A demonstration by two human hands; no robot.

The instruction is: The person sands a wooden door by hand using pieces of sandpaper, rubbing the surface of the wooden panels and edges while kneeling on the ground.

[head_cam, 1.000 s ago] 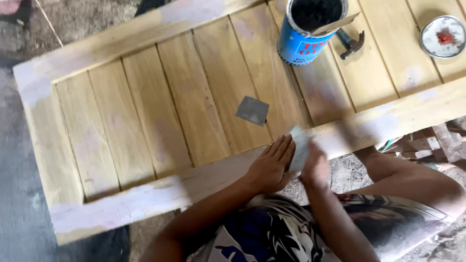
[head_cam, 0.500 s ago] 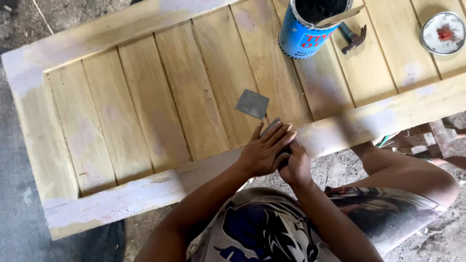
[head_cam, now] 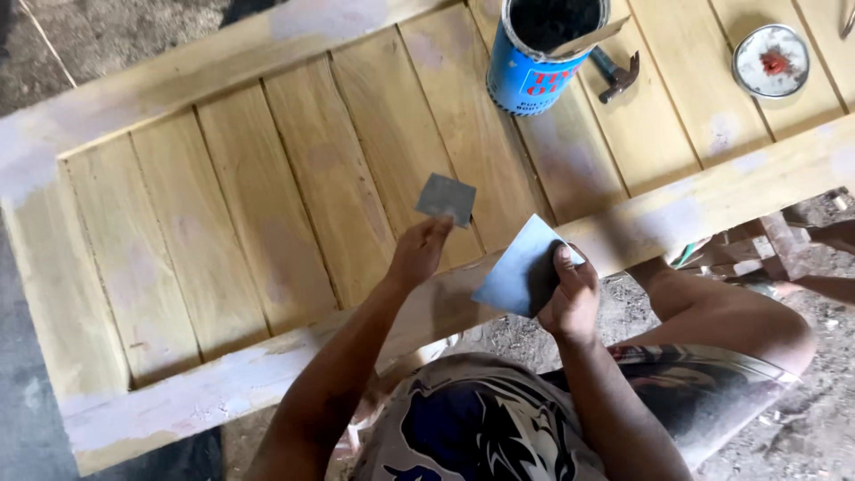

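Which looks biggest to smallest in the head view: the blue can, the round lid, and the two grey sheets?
1. Blue can, cut off by the top edge.
2. Larger grey sheet in the right hand; held nearer the camera, so unsure against the can.
3. Round lid.
4. Small grey sheet at the left hand.

Left hand (head_cam: 417,254) pinches a small grey scraper (head_cam: 445,199); right hand (head_cam: 570,298) holds, probably, sandpaper (head_cam: 518,272) over planks (head_cam: 294,187).

Door panel (head_cam: 294,196): yellow-tan planks, pale grey-white filler patches on frame. Small scraper (head_cam: 445,198): dull grey. Larger sheet (head_cam: 517,267): blue-grey. Tin (head_cam: 539,53): bright blue, red label patch, black inside. Lid (head_cam: 770,60): white-grey, red smear at centre. Hammer (head_cam: 616,77): dark head. Shirt (head_cam: 481,428): grey, navy-white print. Ground (head_cam: 116,36): grey-brown.
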